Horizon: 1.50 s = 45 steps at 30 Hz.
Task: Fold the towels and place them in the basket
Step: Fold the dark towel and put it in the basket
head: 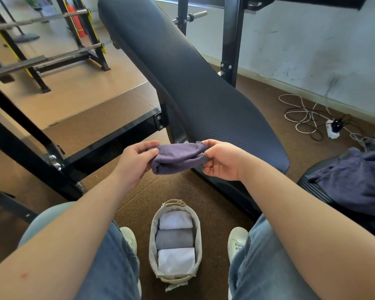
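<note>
A seated person holds a folded purple towel [178, 158] in mid-air, left grip [136, 161] and right grip [220, 162] each pinched on one end, above the basket [153, 234] on the floor between the feet. Three folded towels [174, 238], white, grey and white, fill its row, so the bundle is best held tight and level, then laid on top. Whether room remains is hard to judge. A purple heap [355, 180] at right is cut off by the frame.
</note>
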{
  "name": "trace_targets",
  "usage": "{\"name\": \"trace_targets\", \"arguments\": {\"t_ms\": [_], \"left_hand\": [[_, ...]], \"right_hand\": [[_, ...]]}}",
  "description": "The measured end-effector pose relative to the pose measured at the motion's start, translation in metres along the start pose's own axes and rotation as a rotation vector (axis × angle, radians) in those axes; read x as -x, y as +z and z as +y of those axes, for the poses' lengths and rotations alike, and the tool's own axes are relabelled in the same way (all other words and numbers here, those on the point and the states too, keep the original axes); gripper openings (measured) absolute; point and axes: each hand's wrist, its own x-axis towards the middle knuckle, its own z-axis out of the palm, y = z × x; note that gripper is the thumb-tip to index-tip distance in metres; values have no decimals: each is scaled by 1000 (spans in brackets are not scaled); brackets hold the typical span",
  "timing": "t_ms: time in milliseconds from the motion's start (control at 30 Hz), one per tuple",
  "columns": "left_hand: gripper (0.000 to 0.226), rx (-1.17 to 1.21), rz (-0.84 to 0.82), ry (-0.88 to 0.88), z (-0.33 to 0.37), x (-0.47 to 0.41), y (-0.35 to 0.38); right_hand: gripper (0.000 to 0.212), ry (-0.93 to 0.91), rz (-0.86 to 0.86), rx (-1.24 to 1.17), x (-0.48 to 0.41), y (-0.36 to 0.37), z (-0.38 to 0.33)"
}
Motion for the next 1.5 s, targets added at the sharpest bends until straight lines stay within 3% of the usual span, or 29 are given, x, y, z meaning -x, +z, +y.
{"name": "trace_targets", "arguments": {"t_ms": [200, 400, 700, 933, 1067, 1133, 1267, 1367, 1500], "left_hand": [[22, 13, -1, -2, 1, -1, -1], [23, 38, 3, 1, -2, -3, -3], [25, 88, -32, -12, 0, -1, -5], [27, 6, -96, 41, -2, 4, -2], [33, -97, -106, 102, -5, 1, -5], [46, -105, -145, 115, -3, 0, -6], [73, -430, -192, 166, -5, -3, -6], [80, -699, -224, 208, -12, -4, -3], [81, -902, -265, 249, -17, -1, -1]], "right_hand": [[24, -60, 224, 143, -3, -5, -1], [27, -45, 153, 86, 1, 1, -2], [35, -165, 254, 267, -6, 2, -1], [67, -260, 99, 326, -7, 2, 6], [44, -370, 128, 399, -2, 5, 2], [37, -420, 122, 514, -1, 4, 0], [65, -399, 139, 979, 3, 10, 0], [77, -358, 124, 1182, 2, 13, 4], [75, -331, 93, 1402, 1, 17, 9]]}}
